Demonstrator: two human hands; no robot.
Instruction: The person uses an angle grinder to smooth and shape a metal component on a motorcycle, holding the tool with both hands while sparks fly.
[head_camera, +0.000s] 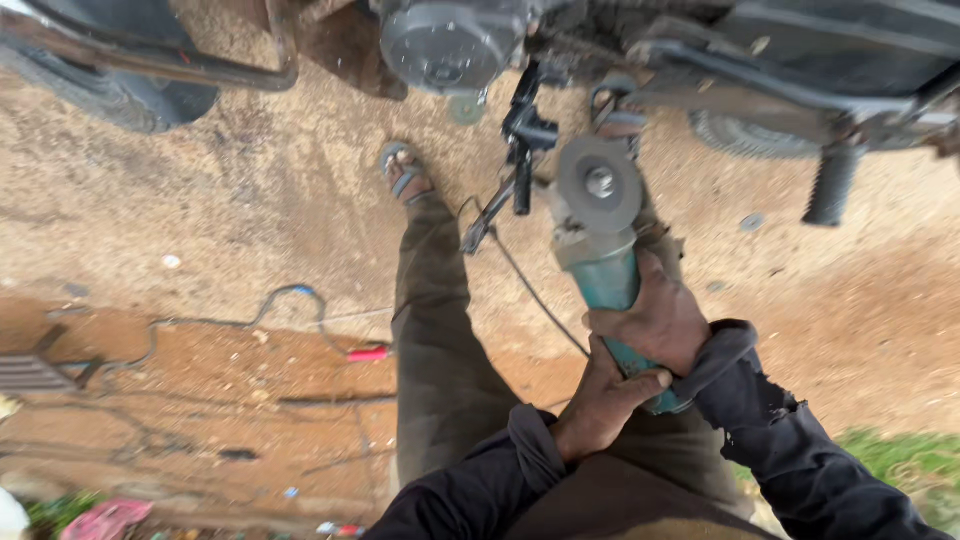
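Both my left hand (605, 400) and right hand (660, 320) clamp the teal grinder (605, 270); its disc (598, 183) sits just beside the kickstand (515, 160), with open dirt (250, 200) to the left.

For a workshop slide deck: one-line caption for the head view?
Both hands, left hand and right hand, grip a teal angle grinder beneath a motorcycle.

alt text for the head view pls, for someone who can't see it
Seen from above, a person grips a teal angle grinder with both hands, right hand on the body and left hand at its rear, the disc near a motorbike underside. Their legs stretch over bare dirt ground, a sandalled foot ahead.
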